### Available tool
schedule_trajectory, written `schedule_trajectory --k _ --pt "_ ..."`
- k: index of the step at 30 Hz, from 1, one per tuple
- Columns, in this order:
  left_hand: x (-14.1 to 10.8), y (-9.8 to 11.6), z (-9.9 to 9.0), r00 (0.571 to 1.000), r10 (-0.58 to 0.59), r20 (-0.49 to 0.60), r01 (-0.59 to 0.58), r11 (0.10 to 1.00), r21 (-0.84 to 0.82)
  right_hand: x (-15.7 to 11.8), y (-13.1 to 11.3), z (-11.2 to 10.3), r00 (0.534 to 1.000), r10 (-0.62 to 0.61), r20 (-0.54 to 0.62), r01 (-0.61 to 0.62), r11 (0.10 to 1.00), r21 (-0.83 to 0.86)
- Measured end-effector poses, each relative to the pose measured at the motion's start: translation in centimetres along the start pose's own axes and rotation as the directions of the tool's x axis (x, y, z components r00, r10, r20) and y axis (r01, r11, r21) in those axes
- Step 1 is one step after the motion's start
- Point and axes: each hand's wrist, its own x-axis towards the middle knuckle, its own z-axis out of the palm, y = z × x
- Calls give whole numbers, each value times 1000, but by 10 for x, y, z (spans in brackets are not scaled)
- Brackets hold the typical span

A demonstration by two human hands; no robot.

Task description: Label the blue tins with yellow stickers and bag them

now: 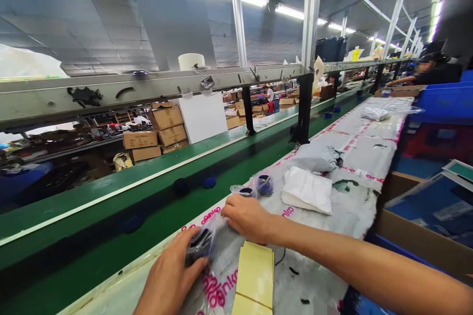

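My left hand (172, 270) is curled round a dark item in a clear bag (200, 245) at the table's left edge, thumb and fingers on either side of it. My right hand (248, 217) reaches in from the right, its fingers bent down at a second bagged dark item (246, 192); whether the fingertips grip anything is hidden. Just beyond stands a third bagged blue-black item (264, 185). Yellow paper slips (254, 270) lie in front of my right hand. A folded white cloth or sheet (307, 190) rests to the right.
A green conveyor (148, 226) with blue items (209, 181) runs along the left, below a metal rail (148, 89) on posts. Grey plastic bags (314, 157) lie farther up the covered table. Cardboard and blue bins stand right; a person (436, 70) is at the far right.
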Motion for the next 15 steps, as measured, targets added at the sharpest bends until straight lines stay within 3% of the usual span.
schedule_trajectory --k 7,9,12,15 --pt "11 1 4 998 3 -64 -17 977 -215 7 -17 3 993 40 -110 0 938 347" --pt "10 6 1 998 -9 -65 -9 961 -278 9 -23 1 997 35 -73 -6 933 361" --pt "11 15 -1 999 -28 -19 20 937 -349 17 -26 -2 995 -94 30 80 945 317" --pt "9 18 -4 992 -100 76 125 845 -521 27 -24 -4 977 -192 89 160 945 286"
